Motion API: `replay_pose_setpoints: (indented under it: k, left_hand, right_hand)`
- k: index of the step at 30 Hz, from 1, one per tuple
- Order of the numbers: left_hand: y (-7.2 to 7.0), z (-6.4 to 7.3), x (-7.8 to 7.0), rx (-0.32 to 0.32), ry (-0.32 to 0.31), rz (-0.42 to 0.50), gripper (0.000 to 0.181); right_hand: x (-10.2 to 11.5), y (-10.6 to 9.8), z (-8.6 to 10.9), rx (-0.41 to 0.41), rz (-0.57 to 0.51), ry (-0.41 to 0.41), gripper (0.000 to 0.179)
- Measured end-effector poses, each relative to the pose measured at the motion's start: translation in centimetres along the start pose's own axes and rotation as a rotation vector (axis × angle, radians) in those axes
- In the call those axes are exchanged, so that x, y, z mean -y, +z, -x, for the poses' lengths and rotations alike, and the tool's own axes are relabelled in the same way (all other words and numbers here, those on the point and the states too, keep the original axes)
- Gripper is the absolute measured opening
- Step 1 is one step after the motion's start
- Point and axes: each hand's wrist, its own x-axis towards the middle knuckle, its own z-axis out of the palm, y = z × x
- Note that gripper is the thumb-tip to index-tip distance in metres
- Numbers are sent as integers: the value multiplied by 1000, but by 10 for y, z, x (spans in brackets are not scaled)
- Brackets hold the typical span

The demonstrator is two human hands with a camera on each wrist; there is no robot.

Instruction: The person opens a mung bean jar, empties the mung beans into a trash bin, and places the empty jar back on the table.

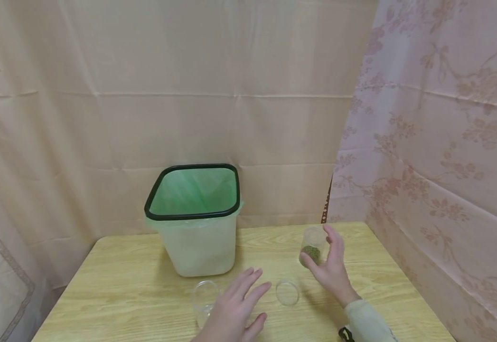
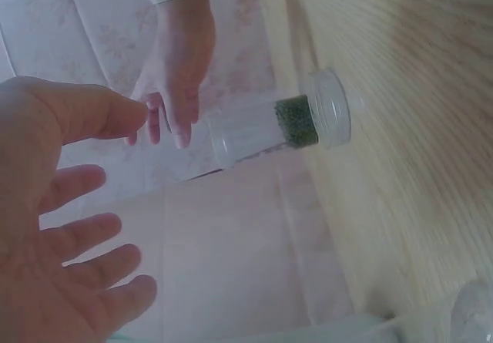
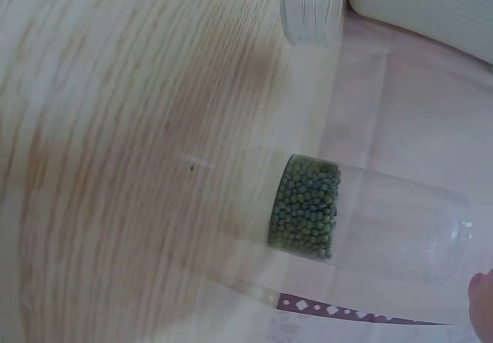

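A clear plastic jar (image 1: 314, 236) with a layer of green mung beans (image 3: 306, 208) in its bottom stands upright at the table's right rear. My right hand (image 1: 328, 266) is beside and above its top, thumb and fingers spread; in the left wrist view, a gap shows between the fingers and the jar (image 2: 243, 131). A clear round lid (image 1: 287, 291) lies on the table between my hands. My left hand (image 1: 235, 308) hovers with fingers spread, holding nothing. Next to it stands another clear container (image 1: 203, 297), partly hidden by that hand.
A white bin (image 1: 201, 247) with a green liner and black rim stands at the table's left rear. Beige curtains (image 1: 167, 118) hang behind the wooden table (image 1: 116, 285), and a flowered pink cloth (image 1: 457, 142) hangs on the right.
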Motion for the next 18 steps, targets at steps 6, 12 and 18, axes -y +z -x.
replay_pose_setpoints:
  k: [6,12,18]
  left_hand:
    - [4,0,-6,92,-88,27,65]
    - [9,0,-10,184,-196,103,60]
    - [14,-3,-14,275,-321,173,58]
  right_hand:
    - [-1,-1,2,20,-70,265,112]
    - [-11,0,1,53,-151,421,119]
    - [-8,-3,-3,112,-228,544,121]
